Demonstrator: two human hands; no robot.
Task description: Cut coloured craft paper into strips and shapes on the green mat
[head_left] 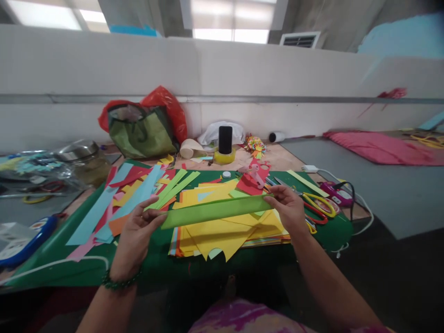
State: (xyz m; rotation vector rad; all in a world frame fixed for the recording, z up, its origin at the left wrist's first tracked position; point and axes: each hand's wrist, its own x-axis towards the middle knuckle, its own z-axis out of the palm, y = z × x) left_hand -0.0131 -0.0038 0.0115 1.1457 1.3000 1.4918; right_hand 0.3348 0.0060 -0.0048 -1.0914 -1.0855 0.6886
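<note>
A long light-green paper strip (215, 210) is stretched level between my two hands, above the table. My left hand (138, 226) pinches its left end between thumb and fingers. At the other end, my right hand (286, 203) grips the strip's corner in the same way. Under the strip lies a stack of yellow paper sheets (222, 236) with other colours showing at the edges. Cut blue paper strips (100, 208) and red, pink and orange ones lie beside my left hand. Narrow green strips (176, 189) rest just behind it.
Yellow-handled scissors (321, 203) and red-handled scissors (315, 215) lie right of my right hand. A phone (225, 139) stands on a yellow tape roll (225, 156) at the back. A green bag (142, 134), a jar (83, 162) and a purple glue-gun-like device (336, 194) surround the green mat (145, 268).
</note>
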